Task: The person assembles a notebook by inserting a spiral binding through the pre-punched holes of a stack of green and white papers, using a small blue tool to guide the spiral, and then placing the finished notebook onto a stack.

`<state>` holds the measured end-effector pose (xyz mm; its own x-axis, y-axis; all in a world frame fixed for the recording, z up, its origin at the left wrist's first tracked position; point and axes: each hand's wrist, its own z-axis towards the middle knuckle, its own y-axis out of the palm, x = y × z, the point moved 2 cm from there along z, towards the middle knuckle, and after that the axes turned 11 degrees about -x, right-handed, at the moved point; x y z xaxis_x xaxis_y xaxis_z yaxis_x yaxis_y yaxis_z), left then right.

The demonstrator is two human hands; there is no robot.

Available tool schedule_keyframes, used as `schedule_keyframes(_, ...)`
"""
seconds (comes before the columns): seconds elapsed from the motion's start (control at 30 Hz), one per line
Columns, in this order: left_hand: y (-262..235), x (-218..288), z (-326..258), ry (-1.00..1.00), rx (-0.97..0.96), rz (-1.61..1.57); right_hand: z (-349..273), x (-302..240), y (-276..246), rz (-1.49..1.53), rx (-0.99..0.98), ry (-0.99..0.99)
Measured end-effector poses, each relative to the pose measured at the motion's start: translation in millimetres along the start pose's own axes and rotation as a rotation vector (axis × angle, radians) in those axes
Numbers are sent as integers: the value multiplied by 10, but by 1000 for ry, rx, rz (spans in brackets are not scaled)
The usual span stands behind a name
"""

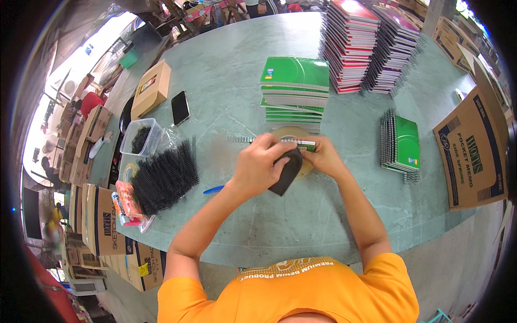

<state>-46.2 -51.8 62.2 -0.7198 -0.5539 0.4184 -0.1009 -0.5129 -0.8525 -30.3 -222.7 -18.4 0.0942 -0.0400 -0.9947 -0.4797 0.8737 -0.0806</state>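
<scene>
Mid-frame, left hand (pixel 262 164) pinches a black tool (pixel 287 171), right hand (pixel 322 157) clamps one green notebook (pixel 301 144) on its wire spiral (pixel 241 139). Two green stacks (pixel 295 89) (pixel 401 145), two tall piles (pixel 349 46) (pixel 391 48) upper right. Bare table (pixel 301 215) toward the near edge.

A small green-covered notebook (pixel 306 144) lies flat, held just above the table at the middle; a metal spiral wire (pixel 240 139) juts leftward from its far edge; a black flat tool (pixel 287 171) slants under it, tilted near-left.
</scene>
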Motion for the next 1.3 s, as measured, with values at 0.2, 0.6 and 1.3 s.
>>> schedule_keyframes(0.2, -13, 41, 93, -93, 154, -78, 10, 177, -28, 89, -33, 16)
schedule_keyframes(0.6, 460, 114, -466, -89, -299, -199, 20, -24, 45, 55, 30, -88)
schedule_keyframes(1.3, 138, -113, 227, -20, -70, 132, -113, 57, -178, -176, 134, -5)
